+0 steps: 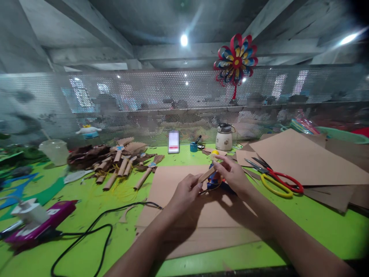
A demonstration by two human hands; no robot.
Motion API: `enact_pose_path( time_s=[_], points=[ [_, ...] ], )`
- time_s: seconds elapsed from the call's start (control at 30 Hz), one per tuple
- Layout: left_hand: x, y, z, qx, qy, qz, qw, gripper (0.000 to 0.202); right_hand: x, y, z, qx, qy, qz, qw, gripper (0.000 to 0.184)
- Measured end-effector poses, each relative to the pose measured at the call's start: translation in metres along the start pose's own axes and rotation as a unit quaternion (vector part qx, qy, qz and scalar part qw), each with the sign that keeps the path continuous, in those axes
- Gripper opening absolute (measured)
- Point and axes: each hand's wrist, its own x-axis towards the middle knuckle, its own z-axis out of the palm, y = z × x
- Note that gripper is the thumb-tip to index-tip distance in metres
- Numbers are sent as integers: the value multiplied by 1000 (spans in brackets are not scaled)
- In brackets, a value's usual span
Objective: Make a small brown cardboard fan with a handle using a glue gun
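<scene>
A narrow strip of brown paper (pixel 206 175) is stretched between my two hands, above larger brown paper sheets (pixel 173 177). My left hand (pixel 186 189) pinches its lower left end. The fingertips of my right hand (pixel 231 172) are closed on its upper right end. Just behind the strip is a dark blue object (pixel 213 182), partly hidden by my hands, so its kind is unclear. A small yellow round thing (pixel 215 152) shows beyond my right fingertips.
Several brown paper rolls (pixel 122 167) with yellow strings lie left. Red-handled scissors (pixel 284 181) and yellow-handled scissors (pixel 275 186) rest right, near stacked brown paper (pixel 311 161). A black cable (pixel 111 211) runs from a purple power strip (pixel 43 227). A phone (pixel 173 142) and flask (pixel 224 137) stand behind.
</scene>
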Motion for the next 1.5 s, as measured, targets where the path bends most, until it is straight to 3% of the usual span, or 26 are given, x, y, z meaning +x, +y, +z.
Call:
enact_pose_path(
  time_s=[0.1, 0.2, 0.37, 0.43, 0.57, 0.7, 0.93, 1.1, 1.23, 1.33, 1.5],
  points=[
    [0, 1, 1, -6, -32, -8, 999, 35, 2, 4, -1, 22, 9, 2, 1000, 50],
    [-2, 6, 1, -89, -93, -47, 991, 43, 4, 8, -3, 33, 7, 3, 999, 50],
    [-8, 17, 3, -298, -156, -146, 930, 40, 3, 6, -4, 21, -40, -3, 999, 49],
    [-8, 18, 3, -323, -154, -184, 915, 33, 1, 4, -3, 3, -67, -9, 998, 49],
    [-6, 11, 3, -254, -148, -193, 936, 23, -1, 1, 1, -5, -120, -11, 993, 51],
    [-5, 7, 4, -275, -133, -214, 928, 23, -1, 1, 6, 20, -147, -4, 989, 52],
    [-1, -1, 6, -310, -110, -229, 916, 27, -1, 3, 9, 56, -149, 29, 987, 57],
    [-1, -9, 7, -344, -138, -254, 893, 25, -2, 0, 12, 74, -133, 56, 987, 60],
    [-1, -6, 6, -345, -103, -239, 902, 19, -1, 0, 15, 97, -121, 74, 985, 62],
    [0, -1, 3, -363, -71, -229, 901, 15, 0, 3, 15, 121, -113, 77, 983, 51],
    [0, 6, -5, -446, -76, -229, 862, 8, 2, 7, 13, 139, -109, 83, 981, 47]
  ],
)
